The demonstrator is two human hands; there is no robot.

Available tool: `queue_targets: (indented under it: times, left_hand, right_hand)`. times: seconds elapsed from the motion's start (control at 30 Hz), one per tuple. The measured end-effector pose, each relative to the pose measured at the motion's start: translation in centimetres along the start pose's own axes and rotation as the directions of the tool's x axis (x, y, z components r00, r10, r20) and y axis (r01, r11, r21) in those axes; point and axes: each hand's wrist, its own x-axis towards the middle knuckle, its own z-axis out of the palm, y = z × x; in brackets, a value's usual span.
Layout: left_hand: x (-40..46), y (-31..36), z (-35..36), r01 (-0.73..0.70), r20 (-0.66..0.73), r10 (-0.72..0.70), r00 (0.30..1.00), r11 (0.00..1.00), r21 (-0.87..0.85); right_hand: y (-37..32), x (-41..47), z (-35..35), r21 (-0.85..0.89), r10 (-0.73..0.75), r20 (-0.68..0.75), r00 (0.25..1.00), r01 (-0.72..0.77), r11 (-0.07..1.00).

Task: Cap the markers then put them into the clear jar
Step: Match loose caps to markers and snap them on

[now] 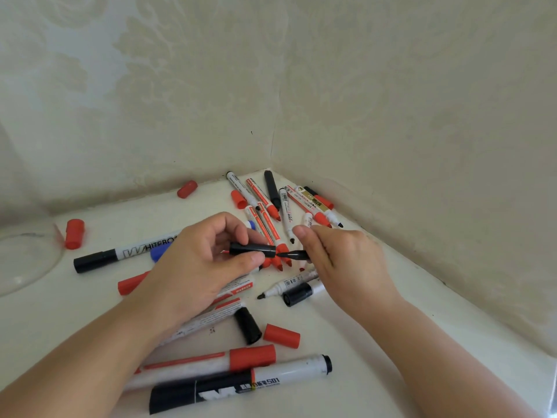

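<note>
My left hand (205,260) pinches a slim black cap (251,249) with its mouth facing right. My right hand (340,260) holds a thin black marker (294,254); its tip points left and sits just at the cap's mouth. Under and around my hands lie several markers, red and black, some uncapped, on a white table (376,312). The clear jar (27,260) shows only partly at the left edge. Loose caps lie about: a red cap (74,233) beside the jar, a red cap (281,336) and a black cap (247,325) in front of me.
The table sits in a corner, with papered walls (391,116) behind and to the right. A heap of markers (283,200) fills the corner. Large whiteboard markers (235,378) lie near the front edge. Another red cap (187,189) lies by the back wall.
</note>
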Motion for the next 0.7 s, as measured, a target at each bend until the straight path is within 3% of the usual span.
queue_targets:
  times: [0.13,0.2,0.27,0.33,0.47,0.6,0.7]
  left_hand:
    - [-0.3,0.2,0.3,-0.027,0.060,0.022,0.998,0.997,0.074]
    - [-0.6,0.0,0.5,-0.111,0.083,0.090,0.992,0.945,0.308]
    - [-0.8,-0.1,0.6,-0.213,0.135,0.167,0.977,0.838,0.503]
    - [-0.6,0.0,0.5,-0.280,0.193,0.205,0.959,0.759,0.587]
    - [-0.3,0.2,-0.3,-0.299,0.161,0.260,0.952,0.674,0.676]
    - [-0.5,0.4,-0.5,-0.304,0.234,0.197,0.952,0.703,0.643]
    - [-0.7,0.3,-0.5,-0.295,0.253,0.163,0.954,0.673,0.678]
  right_hand:
    - [-0.2,0.0,0.3,-0.042,-0.013,-0.004,1.000,0.013,0.999]
    - [-0.5,0.0,0.4,-0.048,-0.061,0.014,0.998,0.062,0.997]
    - [-1.0,0.0,0.3,0.091,-0.139,0.076,0.987,0.132,0.987]
    - [-1.1,-0.2,0.1,0.282,-0.217,0.123,0.968,0.175,0.943]
    - [-0.3,0.0,-0.1,0.327,-0.278,0.164,0.946,0.214,0.921]
    - [0.3,0.1,-0.3,0.249,-0.301,0.111,0.947,0.267,0.931]
    - [-0.2,-0.1,-0.4,0.264,-0.269,0.164,0.949,0.220,0.939]
